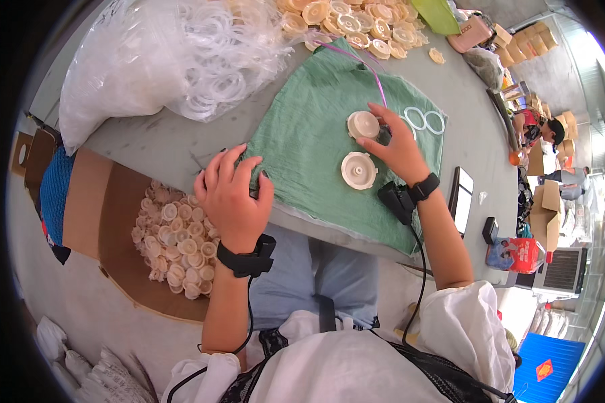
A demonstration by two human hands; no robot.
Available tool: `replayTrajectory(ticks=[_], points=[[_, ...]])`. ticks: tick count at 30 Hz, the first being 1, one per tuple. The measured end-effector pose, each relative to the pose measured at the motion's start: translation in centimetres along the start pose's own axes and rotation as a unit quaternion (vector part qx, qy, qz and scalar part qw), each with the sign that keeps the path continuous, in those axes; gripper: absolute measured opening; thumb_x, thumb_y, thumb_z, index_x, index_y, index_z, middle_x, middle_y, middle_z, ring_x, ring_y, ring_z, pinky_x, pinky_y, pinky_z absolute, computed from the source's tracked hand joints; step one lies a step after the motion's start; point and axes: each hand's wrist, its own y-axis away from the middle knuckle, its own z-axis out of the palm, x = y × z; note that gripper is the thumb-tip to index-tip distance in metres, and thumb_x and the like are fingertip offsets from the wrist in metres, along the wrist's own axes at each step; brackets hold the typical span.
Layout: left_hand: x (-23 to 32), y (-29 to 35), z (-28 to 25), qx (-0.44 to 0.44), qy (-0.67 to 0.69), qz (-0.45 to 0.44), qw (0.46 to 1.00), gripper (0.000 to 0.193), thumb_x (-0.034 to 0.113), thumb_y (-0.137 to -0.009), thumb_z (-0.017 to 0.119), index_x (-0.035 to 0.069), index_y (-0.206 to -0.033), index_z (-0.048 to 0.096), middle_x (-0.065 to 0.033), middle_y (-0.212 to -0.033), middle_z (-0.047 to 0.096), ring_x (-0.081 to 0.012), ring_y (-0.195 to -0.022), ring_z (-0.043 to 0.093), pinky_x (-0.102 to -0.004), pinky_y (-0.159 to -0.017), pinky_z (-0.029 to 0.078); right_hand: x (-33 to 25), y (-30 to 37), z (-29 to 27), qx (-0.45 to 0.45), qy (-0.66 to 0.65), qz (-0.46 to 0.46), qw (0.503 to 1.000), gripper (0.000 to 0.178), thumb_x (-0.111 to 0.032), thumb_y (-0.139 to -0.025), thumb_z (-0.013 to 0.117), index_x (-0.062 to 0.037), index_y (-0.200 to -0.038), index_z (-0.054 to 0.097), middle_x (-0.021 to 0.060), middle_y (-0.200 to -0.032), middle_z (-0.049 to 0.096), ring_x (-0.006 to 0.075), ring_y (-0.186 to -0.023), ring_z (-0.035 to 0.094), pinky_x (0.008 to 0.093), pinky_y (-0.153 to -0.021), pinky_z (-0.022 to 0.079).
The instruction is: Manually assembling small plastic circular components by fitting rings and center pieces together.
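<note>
My right hand (400,148) pinches a round cream plastic cap (363,125) at its right side, thumb below and fingers above. Just beneath it, a second cream cap (358,170) lies with its inner side and central stub facing up. Both are over a green cloth (316,134) spread on the table. Several thin translucent rings (434,123) rest on the cloth, right of that hand. My left hand (234,195) lies at the cloth's left edge by the table's rim, fingers spread and nothing visible in them.
A cardboard box (124,221) of small cream parts (181,245) stands below the table's left edge. A clear bag (134,67) spills translucent rings at the far left. Cream caps (376,27) are heaped at the back. A phone-like device (460,195) lies at right; people work beyond.
</note>
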Motion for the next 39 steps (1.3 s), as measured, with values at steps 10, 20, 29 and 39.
replayTrajectory(ticks=[10, 20, 29, 39], points=[[0.0, -0.3, -0.1, -0.005, 0.002, -0.014, 1.000, 0.021, 0.015, -0.072, 0.060, 0.012, -0.092, 0.065, -0.0016, -0.115, 0.059, -0.0248, -0.111, 0.050, -0.0402, -0.096, 0.030, 2.1, -7.2, -5.4, 0.016, 0.003, 0.009, 1.000, 0.051, -0.028, -0.076, 0.073, -0.0072, -0.120, 0.057, 0.0070, -0.109, 0.062, 0.0193, -0.095, 0.058, 0.0340, -0.085, 0.046], [0.2, -0.3, -0.3, -0.010, 0.008, -0.022, 1.000, 0.022, 0.015, -0.068, 0.060, 0.012, -0.090, 0.064, -0.0040, -0.114, 0.058, -0.0272, -0.109, 0.049, -0.0439, -0.094, 0.030, 15.2, -23.5, -9.3, 0.203, 0.315, 0.053, 0.926, 0.050, -0.021, -0.077, 0.063, -0.0128, -0.125, 0.054, 0.0139, -0.126, 0.053, 0.0315, -0.117, 0.050, 0.0413, -0.098, 0.040], [0.0, -0.5, -0.1, -0.013, 0.003, -0.032, 0.999, 0.021, 0.018, -0.065, 0.061, 0.014, -0.086, 0.063, -0.0019, -0.111, 0.059, -0.0251, -0.106, 0.052, -0.0457, -0.092, 0.031, 14.4, -23.8, -9.9, 0.301, 0.205, 0.065, 0.929, 0.045, -0.026, -0.078, 0.067, -0.0011, -0.115, 0.058, 0.0176, -0.104, 0.065, 0.0283, -0.093, 0.062, 0.0347, -0.082, 0.047], [-0.3, -0.3, -0.3, -0.033, -0.007, -0.036, 0.999, 0.023, 0.015, -0.067, 0.058, 0.012, -0.089, 0.064, -0.0043, -0.115, 0.058, -0.0282, -0.109, 0.050, -0.0435, -0.095, 0.029, -1.1, -8.0, -3.2, -0.177, 0.101, -0.182, 0.962, 0.041, -0.018, -0.079, 0.071, -0.0095, -0.117, 0.059, 0.0044, -0.116, 0.060, 0.0184, -0.110, 0.053, 0.0350, -0.097, 0.039]])
